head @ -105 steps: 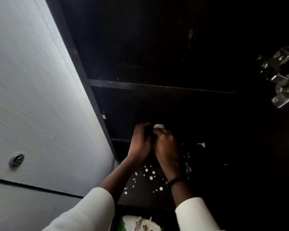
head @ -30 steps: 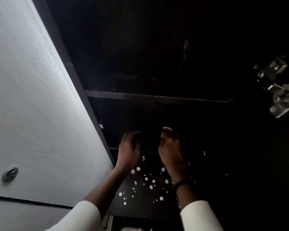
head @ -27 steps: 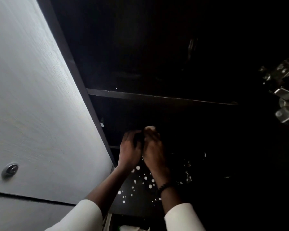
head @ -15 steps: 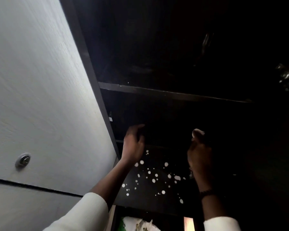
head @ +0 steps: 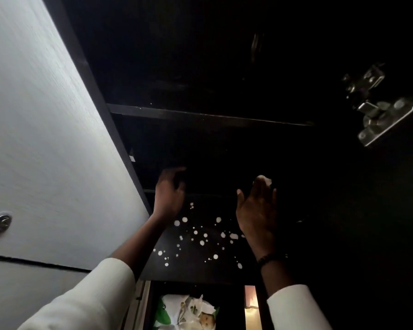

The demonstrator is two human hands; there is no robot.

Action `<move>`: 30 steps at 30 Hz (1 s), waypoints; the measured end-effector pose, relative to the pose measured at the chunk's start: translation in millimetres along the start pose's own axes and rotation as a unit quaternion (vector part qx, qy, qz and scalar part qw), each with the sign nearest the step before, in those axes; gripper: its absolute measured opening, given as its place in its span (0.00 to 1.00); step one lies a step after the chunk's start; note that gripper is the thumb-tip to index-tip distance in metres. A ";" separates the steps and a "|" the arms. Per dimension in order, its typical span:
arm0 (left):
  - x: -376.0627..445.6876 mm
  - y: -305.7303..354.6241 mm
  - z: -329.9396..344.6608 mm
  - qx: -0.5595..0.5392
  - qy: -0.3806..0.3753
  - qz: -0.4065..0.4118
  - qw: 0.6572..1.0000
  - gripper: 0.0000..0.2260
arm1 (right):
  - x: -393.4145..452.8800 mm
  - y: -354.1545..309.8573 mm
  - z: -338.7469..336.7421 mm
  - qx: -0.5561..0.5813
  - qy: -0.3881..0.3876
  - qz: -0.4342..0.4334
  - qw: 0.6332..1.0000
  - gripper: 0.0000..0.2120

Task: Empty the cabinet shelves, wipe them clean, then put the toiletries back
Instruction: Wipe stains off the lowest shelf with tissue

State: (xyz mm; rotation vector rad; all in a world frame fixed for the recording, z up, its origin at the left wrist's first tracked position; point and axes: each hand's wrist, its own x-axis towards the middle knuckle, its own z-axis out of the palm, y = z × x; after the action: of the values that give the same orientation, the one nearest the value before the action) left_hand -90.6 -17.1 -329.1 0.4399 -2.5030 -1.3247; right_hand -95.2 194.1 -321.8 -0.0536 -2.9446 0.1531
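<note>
Since the moment before, when both of my hands were bunched together at the back of the shelf, they had drawn well apart. My left hand reached into the dark recess with its fingers curled forward; whether it gripped anything I could not tell. My right hand pinched a small white wad of tissue at its fingertips, raised above the dark cabinet shelf speckled with white droplets, which lay between and below my hands. Left of my left hand stood the pale grey wood-grain cabinet door. Up to the right of my right hand hung a silver metal hinge. Below my wrists lay a green and white packet.
</note>
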 end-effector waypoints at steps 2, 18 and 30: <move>0.3 -0.3 -0.9 -0.002 -0.005 -0.003 1.000 0.16 | -1.3 -7.0 -5.3 -0.028 -0.052 0.036 0.998 0.35; 1.8 -0.3 -6.2 -0.018 -0.021 0.002 1.000 0.17 | 12.7 -34.3 -9.3 -0.146 -0.138 0.064 0.977 0.38; 0.8 1.3 -4.1 -0.020 -0.020 0.002 1.000 0.16 | -5.3 -43.4 -17.7 -0.177 -0.136 0.039 0.974 0.21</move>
State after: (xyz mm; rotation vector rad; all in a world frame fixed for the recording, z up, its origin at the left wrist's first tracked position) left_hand -90.0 -19.7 -325.7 0.4032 -2.5030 -1.3916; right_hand -87.7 152.4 -300.9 -0.2166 -3.2055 -0.3865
